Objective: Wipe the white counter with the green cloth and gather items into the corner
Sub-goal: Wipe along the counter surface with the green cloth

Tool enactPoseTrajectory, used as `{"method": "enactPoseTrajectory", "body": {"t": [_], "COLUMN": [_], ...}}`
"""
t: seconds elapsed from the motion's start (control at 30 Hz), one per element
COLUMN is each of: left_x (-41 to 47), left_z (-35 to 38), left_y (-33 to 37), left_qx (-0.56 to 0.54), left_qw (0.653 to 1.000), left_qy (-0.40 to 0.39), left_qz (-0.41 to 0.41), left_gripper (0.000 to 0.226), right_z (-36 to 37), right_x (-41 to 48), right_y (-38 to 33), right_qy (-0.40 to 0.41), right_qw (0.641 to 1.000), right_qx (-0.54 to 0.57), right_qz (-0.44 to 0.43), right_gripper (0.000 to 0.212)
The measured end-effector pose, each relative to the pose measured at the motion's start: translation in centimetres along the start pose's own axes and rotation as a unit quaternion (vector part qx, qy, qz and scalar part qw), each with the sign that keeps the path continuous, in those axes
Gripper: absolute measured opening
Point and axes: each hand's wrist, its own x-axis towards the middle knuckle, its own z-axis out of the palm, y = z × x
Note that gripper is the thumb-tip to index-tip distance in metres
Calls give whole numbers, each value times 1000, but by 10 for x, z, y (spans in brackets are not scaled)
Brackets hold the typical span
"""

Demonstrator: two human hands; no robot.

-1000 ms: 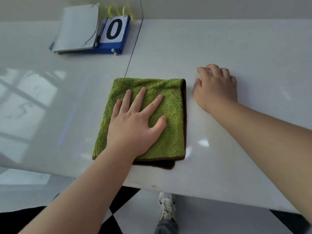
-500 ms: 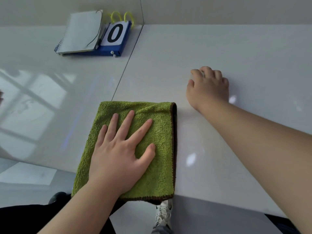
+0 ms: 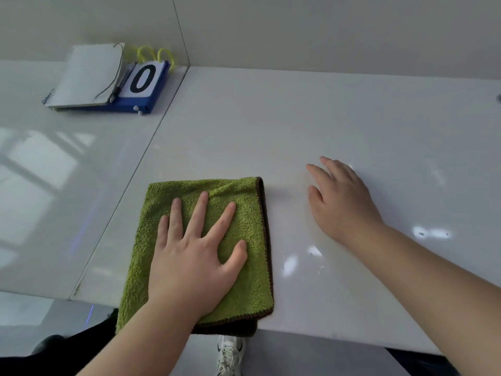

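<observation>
A folded green cloth (image 3: 244, 289) with a brown edge lies on the white counter (image 3: 325, 126), its near end hanging over the front edge. My left hand (image 3: 195, 256) presses flat on the cloth with fingers spread. To the right of the cloth, my right hand (image 3: 341, 202) rests on the bare counter with fingers stretched out, holding nothing. A spiral notebook (image 3: 86, 74) and a blue flip scoreboard (image 3: 143, 82) showing "0" lie together in the far left corner by the wall.
A seam (image 3: 151, 137) runs from the back wall toward the front edge, left of the cloth. A small dark object (image 3: 498, 97) shows at the right border. Below the counter edge I see a white shoe (image 3: 230, 354) on the floor.
My left hand has dragged the cloth toward the front edge, so its near end now overhangs. My right hand's fingers have uncurled and stretched out on the counter.
</observation>
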Motion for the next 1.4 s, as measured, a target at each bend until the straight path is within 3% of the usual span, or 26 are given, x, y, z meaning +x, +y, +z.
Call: {"method": "enactPoseTrajectory", "body": {"t": [0.3,0.67,0.93,1.07,1.27,1.4], "left_x": [-2,12,81,122,196,242], "left_z": [16,21,23,20,22,24], "left_y": [75,106,127,127,120,116], "left_qx": [-27,-48,-59,-60,-49,-40], "left_qw": [999,998,998,998,999,999], "left_qy": [6,10,1,-7,-2,4], "left_qz": [42,31,16,14,17,33], "left_gripper": [68,67,70,72,73,72], "right_z": [-9,-9,-12,-13,-18,-15], "right_x": [-30,-37,-35,-30,36,101], "right_y": [50,48,45,45,51,55], "right_qy": [6,30,32,78,106,127], "right_qw": [999,999,999,997,994,991], "right_qx": [-15,-12,17,4,-20,-9], "right_qz": [32,29,34,25,10,34], "right_gripper": [48,57,51,48,25,27]}}
